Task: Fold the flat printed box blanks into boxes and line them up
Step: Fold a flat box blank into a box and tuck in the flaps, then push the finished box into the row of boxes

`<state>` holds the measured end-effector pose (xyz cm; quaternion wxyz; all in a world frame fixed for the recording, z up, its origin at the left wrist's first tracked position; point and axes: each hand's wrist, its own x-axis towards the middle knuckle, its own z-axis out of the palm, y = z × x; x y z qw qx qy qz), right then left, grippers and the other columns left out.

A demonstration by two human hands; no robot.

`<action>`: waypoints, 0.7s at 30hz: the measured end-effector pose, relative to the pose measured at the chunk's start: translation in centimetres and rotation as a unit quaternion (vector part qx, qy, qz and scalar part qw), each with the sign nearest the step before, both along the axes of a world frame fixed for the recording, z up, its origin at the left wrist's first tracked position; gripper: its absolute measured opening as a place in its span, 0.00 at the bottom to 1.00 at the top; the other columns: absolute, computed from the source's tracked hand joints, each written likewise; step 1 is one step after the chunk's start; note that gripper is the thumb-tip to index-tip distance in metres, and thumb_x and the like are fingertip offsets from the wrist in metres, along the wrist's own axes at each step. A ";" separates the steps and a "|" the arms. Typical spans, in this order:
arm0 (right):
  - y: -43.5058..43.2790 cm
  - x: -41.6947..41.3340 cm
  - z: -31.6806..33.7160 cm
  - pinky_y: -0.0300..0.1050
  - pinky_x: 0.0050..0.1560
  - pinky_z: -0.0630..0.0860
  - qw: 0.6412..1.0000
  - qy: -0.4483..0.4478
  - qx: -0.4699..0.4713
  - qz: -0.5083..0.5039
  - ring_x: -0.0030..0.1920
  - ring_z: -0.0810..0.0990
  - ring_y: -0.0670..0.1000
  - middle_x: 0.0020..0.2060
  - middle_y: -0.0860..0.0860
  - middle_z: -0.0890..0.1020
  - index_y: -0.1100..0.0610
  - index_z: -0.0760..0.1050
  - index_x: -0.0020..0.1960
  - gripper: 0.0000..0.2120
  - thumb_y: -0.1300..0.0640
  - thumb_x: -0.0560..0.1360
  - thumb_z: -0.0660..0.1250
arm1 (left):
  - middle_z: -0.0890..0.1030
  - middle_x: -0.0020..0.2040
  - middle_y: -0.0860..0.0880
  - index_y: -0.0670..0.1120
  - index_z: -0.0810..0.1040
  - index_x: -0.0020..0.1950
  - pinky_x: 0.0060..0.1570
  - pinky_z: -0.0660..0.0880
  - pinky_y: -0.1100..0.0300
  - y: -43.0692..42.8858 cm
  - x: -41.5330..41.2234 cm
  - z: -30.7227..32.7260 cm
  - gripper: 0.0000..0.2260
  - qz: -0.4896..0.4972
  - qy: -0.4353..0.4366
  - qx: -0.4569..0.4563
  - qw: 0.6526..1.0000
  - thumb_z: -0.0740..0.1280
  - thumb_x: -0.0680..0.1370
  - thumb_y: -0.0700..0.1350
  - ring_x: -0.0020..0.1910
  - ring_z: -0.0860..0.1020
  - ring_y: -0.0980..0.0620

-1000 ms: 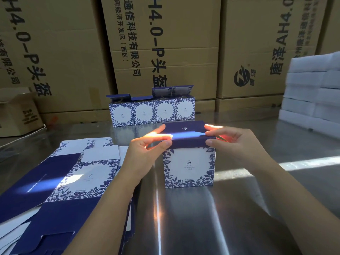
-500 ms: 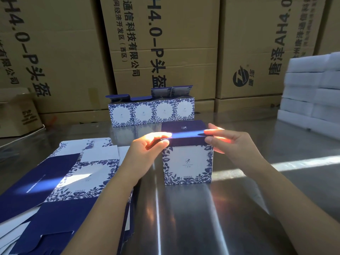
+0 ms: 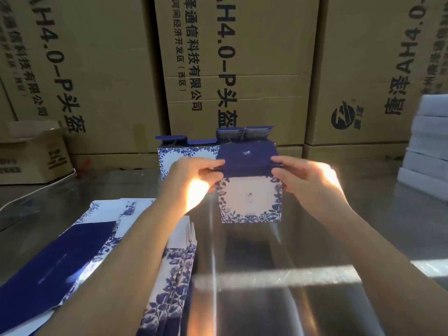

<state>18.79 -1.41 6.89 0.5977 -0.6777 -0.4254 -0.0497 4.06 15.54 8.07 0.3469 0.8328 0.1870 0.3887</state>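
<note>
Box blanks (image 3: 72,251) lie flat in a loose pile at the near left of the shiny table (image 3: 315,251), blue and white, waiting their turn.

A bit farther out, in the middle, one folded box (image 3: 251,200) stands upright between the two hands. The picture is blurry there, so it is hard to tell if its bottom touches the table or hangs just above it.

The step looks like shutting the dark blue lid (image 3: 244,158) and getting this box ready to join the others. To do it well, both top edges should go down evenly, so the lid sits flat and its tab slides all the way in. A soft squeeze is best, because thin card sides would likely dent. Then the box should probably go at the end of the line, close to its neighbour, with the same face to the front.

The left hand (image 3: 191,180) grips the box's top left edge, fingers curled at the lid. The right hand (image 3: 308,183) pinches the top right edge the same way. Both arms reach forward and lean in toward each other.

Just behind stands the row of finished boxes (image 3: 179,154), partly hidden, some with flaps up. Past it rise big brown cartons (image 3: 242,69), and a white stack (image 3: 429,154) sits far right.
</note>
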 end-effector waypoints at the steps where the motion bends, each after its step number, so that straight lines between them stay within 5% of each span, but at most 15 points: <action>1: 1.8 0.2 1.2 0.48 0.53 0.80 1.000 -0.002 0.012 0.003 0.40 0.81 0.37 0.43 0.39 0.84 0.41 0.80 0.54 0.12 0.55 0.74 0.70 | 0.83 0.43 0.52 0.47 0.81 0.58 0.41 0.81 0.63 1.5 0.1 1.3 0.14 0.011 -0.012 0.000 1.000 0.71 0.73 0.37 0.38 0.83 0.56; 5: 9.8 0.2 3.4 0.40 0.52 0.78 0.999 -0.013 0.022 0.027 0.40 0.80 0.35 0.39 0.34 0.81 0.46 0.81 0.56 0.12 0.55 0.74 0.70 | 0.83 0.40 0.54 0.48 0.83 0.54 0.41 0.80 0.65 8.2 -0.6 4.7 0.12 0.067 -0.010 -0.004 0.998 0.72 0.73 0.38 0.37 0.83 0.56; 8: 17.1 -0.1 2.3 0.40 0.51 0.76 0.999 0.007 0.018 0.026 0.38 0.79 0.38 0.43 0.43 0.84 0.49 0.81 0.58 0.12 0.56 0.75 0.68 | 0.84 0.39 0.52 0.48 0.84 0.52 0.45 0.80 0.60 13.9 -1.2 4.3 0.10 0.108 0.020 0.010 0.994 0.73 0.72 0.39 0.38 0.84 0.52; 13: 25.3 -1.2 -2.6 0.27 0.49 0.68 0.999 0.008 -0.027 0.028 0.49 0.79 0.45 0.54 0.50 0.83 0.54 0.80 0.59 0.12 0.59 0.77 0.66 | 0.84 0.42 0.47 0.43 0.83 0.54 0.50 0.78 0.53 21.0 -1.0 -0.6 0.10 0.178 0.113 0.042 0.977 0.72 0.73 0.37 0.40 0.82 0.47; 17: 29.2 -1.4 -5.4 0.41 0.61 0.72 0.997 -0.051 -0.059 0.017 0.58 0.79 0.53 0.58 0.57 0.81 0.57 0.76 0.64 0.14 0.62 0.80 0.62 | 0.80 0.57 0.44 0.41 0.80 0.58 0.52 0.72 0.56 23.8 0.1 -3.7 0.11 0.239 0.159 0.199 0.937 0.64 0.78 0.38 0.51 0.77 0.46; 21: 32.6 0.3 -5.3 0.50 0.63 0.70 0.980 -0.136 -0.144 -0.019 0.64 0.74 0.57 0.65 0.60 0.75 0.57 0.68 0.71 0.23 0.70 0.79 0.55 | 0.69 0.57 0.44 0.38 0.71 0.55 0.46 0.71 0.50 24.5 2.6 -4.5 0.08 0.267 0.262 0.290 0.881 0.60 0.76 0.37 0.50 0.70 0.44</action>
